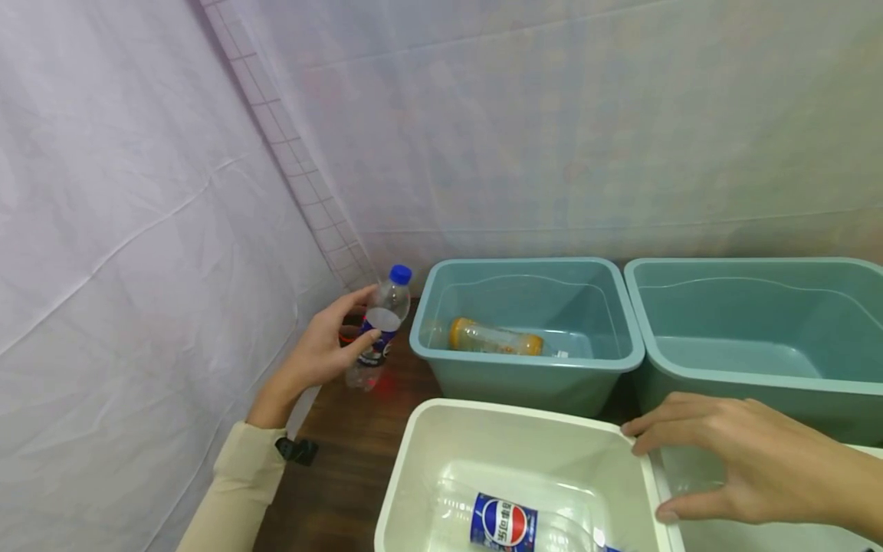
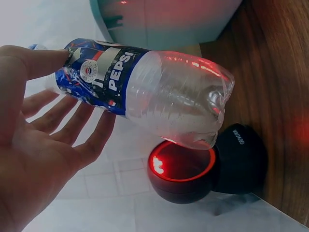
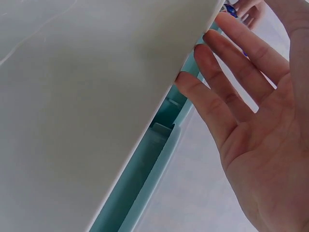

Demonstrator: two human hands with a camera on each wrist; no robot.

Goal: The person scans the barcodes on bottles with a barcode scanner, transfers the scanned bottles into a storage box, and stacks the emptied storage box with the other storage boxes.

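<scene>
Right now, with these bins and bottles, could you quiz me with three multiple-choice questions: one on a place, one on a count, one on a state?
1. Where does the orange bottle lie?
A. in the left teal bin
B. in the white bin
C. on the floor

2. How many teal bins show?
A. one
B. two
C. four

3. How is the left hand?
A. flat on the table
B. holding a Pepsi bottle
C. resting on a bin rim

Answers:
1 A: the head view shows it on that bin's bottom.
2 B: the left one and the right teal bin stand side by side.
3 B: thumb and fingers hold the bottle at its label.
</scene>
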